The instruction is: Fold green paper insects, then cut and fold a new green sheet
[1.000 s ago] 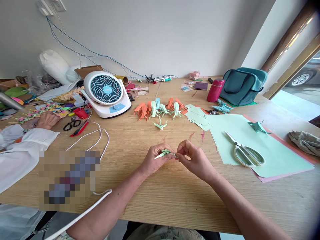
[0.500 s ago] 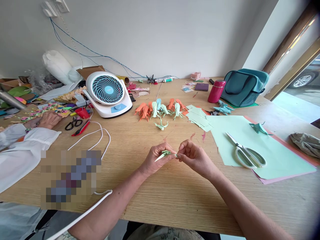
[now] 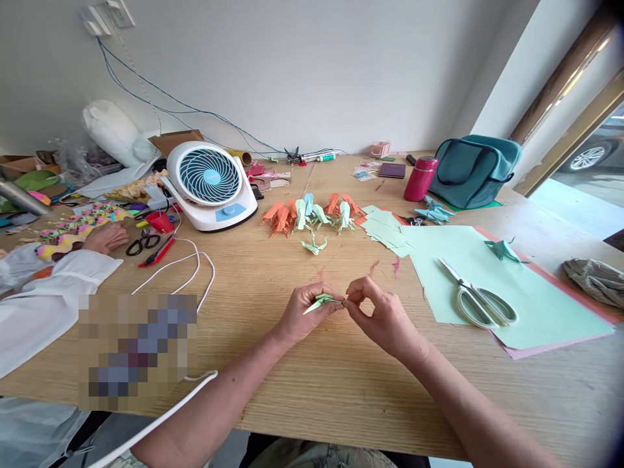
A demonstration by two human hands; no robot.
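Observation:
Between thumb and fingers, my left hand [image 3: 306,311] grips a small light-green folded paper figure [image 3: 322,301], its pointed end sticking out to the left. My right hand [image 3: 377,312] has thumb and forefinger pinched together at the figure's right tip, touching the left fingertips; that tip is mostly hidden by the fingers. Just beyond my hands stands a pale green paper figure [image 3: 313,244]. Behind it is a row of folded figures in orange [image 3: 279,218], pale green [image 3: 345,216] and light blue [image 3: 309,203].
Scissors [image 3: 478,299] lie on large green paper sheets [image 3: 439,260] at right, beside a teal figure [image 3: 505,250]. A pink flask [image 3: 421,179] and teal bag [image 3: 472,172] stand behind. A fan [image 3: 209,185], red cutter [image 3: 156,252], white cable [image 3: 213,276] and another person's hand [image 3: 108,238] are at left.
My right hand has turned slightly and its fingertips have closed in on the figure's right tip. My left hand stays nearly still. The other person's hand at left has shifted a little.

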